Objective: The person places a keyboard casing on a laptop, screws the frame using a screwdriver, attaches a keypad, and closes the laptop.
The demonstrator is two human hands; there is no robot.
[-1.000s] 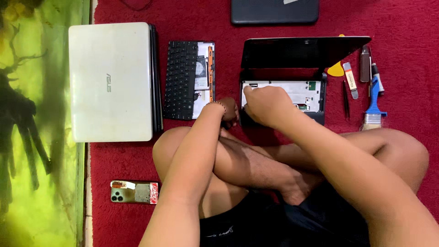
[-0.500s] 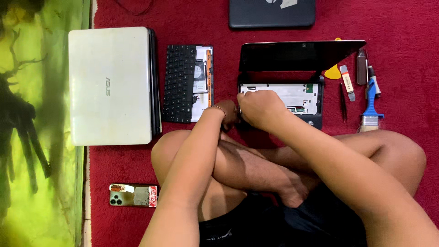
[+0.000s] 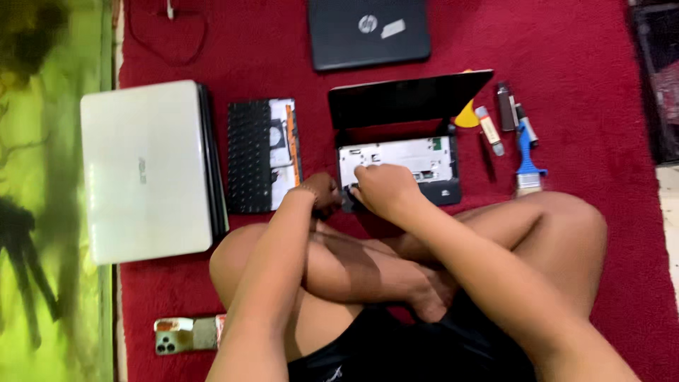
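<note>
Your right hand (image 3: 385, 189) rested on the near left corner of the opened small laptop (image 3: 399, 163), fingers (image 3: 362, 171) curled narrow on its bared inner plate, while your left hand (image 3: 322, 194) pressed at that same corner, its fingers tucked under and their hold impossible to tell. The detached keyboard (image 3: 249, 155) already lay left of your fingers and the tools (image 3: 520, 138) lay right of them, so stripping seemed partly done, the base unopened. Whatever sat under your fingers was hidden.
</note>
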